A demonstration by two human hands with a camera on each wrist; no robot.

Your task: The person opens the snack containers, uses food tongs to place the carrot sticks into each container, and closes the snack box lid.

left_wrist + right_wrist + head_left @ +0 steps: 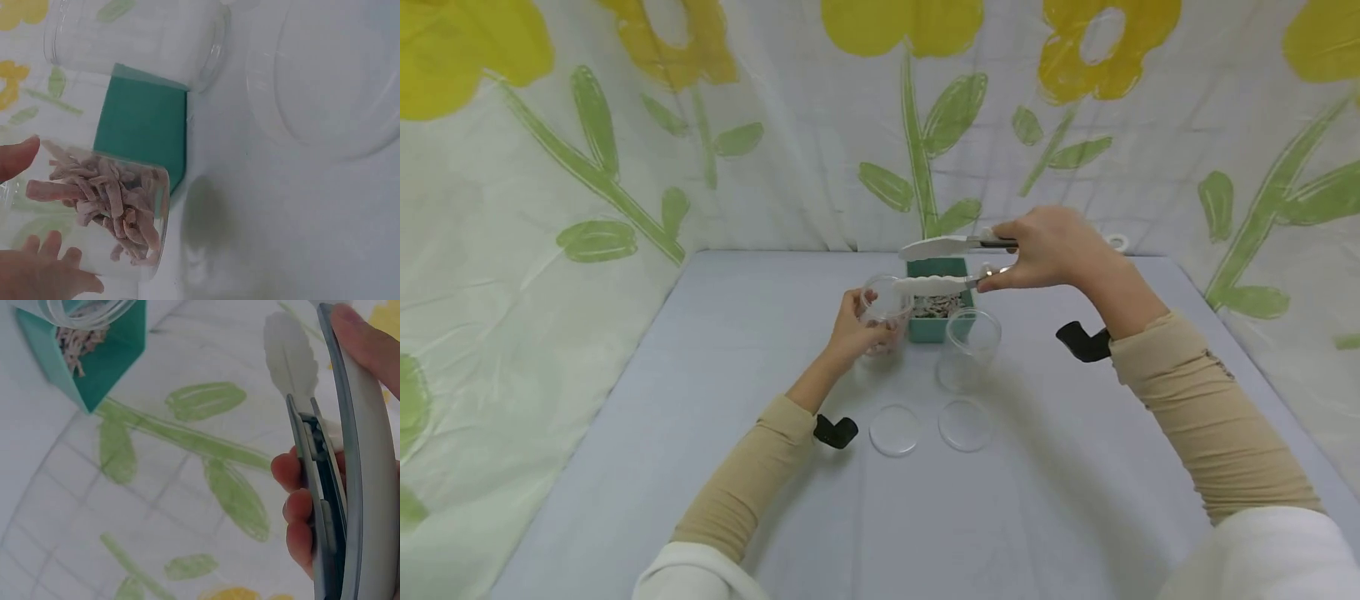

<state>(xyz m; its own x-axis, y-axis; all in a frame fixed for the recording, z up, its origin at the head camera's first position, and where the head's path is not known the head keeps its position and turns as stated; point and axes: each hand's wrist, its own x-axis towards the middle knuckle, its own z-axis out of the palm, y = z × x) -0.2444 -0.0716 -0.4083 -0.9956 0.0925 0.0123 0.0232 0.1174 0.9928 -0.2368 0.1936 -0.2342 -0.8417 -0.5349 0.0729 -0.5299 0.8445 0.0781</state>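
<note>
My left hand (857,333) grips a clear plastic jar (904,321), with pale brownish-pink dried strips (122,206) inside, seen closely in the left wrist view. Raised above the table, my right hand (1048,246) holds white-tipped tongs (934,247) between thumb and fingers. The two tong arms stand apart with nothing seen between them, the lower tip overlapping the jar's rim in the head view. Beneath and behind the tongs sits a green box (927,332) holding more strips (936,306).
A second clear jar (976,350) stands in front of the box, to its right. Two clear round lids (895,431) lie nearer to me on the pale table (760,308). A flower-printed curtain (805,167) hangs behind the table's far edge.
</note>
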